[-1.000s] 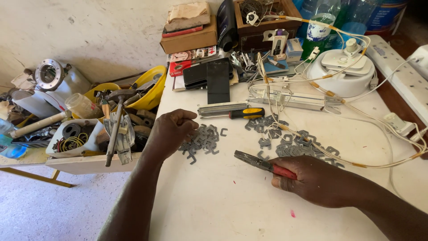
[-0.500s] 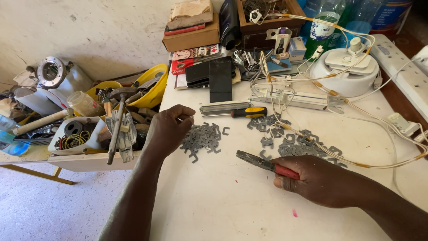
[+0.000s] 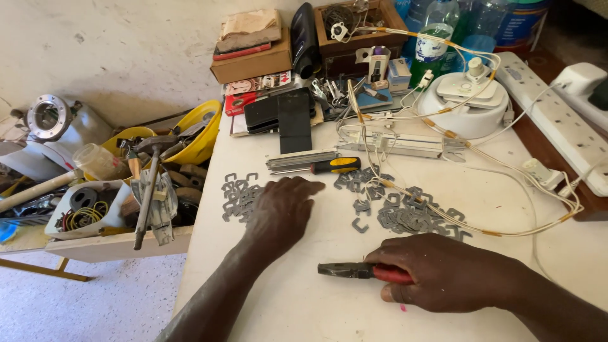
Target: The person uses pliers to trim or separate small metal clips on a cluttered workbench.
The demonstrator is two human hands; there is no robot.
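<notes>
Two hands at work | left hand (image 3: pixel 282 209) flat, fingers spread on grey clips (image 3: pixel 237 193), gripping nothing | right hand (image 3: pixel 437 272) closed round red pliers (image 3: pixel 364 271) on table (image 3: pixel 304 304) | step: sorting clips | more clips (image 3: pixel 408 212) just above pliers

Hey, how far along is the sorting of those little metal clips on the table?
Done: some grey clips sit in a small pile by the table's left edge. In hand: the left hand rests flat beside that pile; the right hand grips red-handled pliers, nose shut, holding no clip. Left: a larger pile lies tangled under the white wires.
</notes>
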